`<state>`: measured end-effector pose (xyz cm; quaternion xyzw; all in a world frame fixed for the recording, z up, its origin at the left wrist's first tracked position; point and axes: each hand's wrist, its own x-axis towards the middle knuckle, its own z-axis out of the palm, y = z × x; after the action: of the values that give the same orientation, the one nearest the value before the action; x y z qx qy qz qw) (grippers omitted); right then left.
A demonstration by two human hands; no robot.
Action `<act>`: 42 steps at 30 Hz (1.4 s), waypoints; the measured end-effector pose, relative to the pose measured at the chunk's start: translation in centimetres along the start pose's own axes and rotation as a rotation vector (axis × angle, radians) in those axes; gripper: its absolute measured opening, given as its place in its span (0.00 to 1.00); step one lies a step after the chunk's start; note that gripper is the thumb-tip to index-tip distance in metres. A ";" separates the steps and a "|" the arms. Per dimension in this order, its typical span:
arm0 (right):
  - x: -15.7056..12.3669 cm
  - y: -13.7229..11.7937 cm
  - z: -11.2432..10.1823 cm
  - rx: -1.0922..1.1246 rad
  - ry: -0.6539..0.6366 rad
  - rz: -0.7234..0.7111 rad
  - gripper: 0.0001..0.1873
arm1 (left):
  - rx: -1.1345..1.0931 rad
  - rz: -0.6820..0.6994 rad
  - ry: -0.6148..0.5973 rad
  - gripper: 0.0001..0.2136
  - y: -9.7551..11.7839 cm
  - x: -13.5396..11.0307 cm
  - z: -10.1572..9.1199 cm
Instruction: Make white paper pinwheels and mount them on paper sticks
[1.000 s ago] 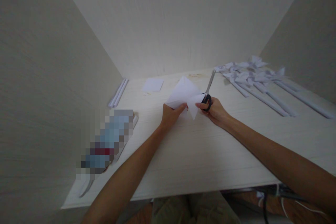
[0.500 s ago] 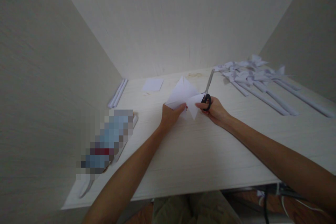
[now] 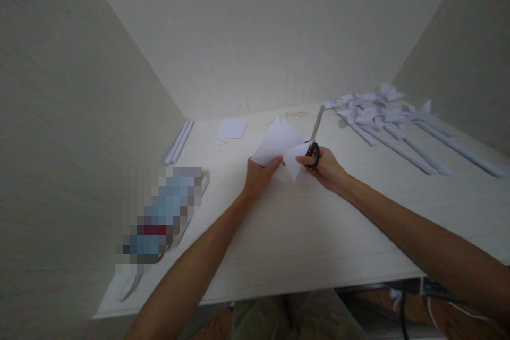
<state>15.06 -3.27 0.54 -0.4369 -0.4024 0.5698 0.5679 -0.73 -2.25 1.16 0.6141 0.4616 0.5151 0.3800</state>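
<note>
Over the white desk (image 3: pixel 279 244), I hold folded paper (image 3: pixel 274 142): my left hand (image 3: pixel 258 174) is closed on one side, and my right hand (image 3: pixel 324 164), scissors (image 3: pixel 316 130) hooked in it, nips a small flap (image 3: pixel 293 168). I think I should pinch softly so the paper won't crumple.

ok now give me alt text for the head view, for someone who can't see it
A person's left hand and right hand hold folded white paper over a pale table; the right hand also holds black-handled scissors pointing away. Paper rolls and folded shapes lie at right; a paper square, two more rolls and a pixelated patch at left.
</note>
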 end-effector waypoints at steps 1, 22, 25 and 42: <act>0.0 0.0 0.0 -0.002 -0.002 -0.001 0.15 | 0.001 0.000 -0.005 0.06 0.0 0.0 0.0; 0.0 0.2 0.0 -0.003 0.009 -0.031 0.15 | -0.069 -0.053 0.035 0.09 -0.2 0.1 0.1; 0.1 0.4 -0.1 -0.013 0.012 -0.048 0.14 | -0.167 -0.116 0.070 0.11 -0.6 0.3 0.1; -0.7 -0.5 -1.0 -0.356 -0.474 0.089 0.23 | -0.403 -0.180 0.434 0.18 -2.4 1.9 -1.1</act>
<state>16.17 -4.04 0.78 -0.4016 -0.5976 0.6009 0.3471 -2.17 0.22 -0.32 0.3585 0.4732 0.6796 0.4308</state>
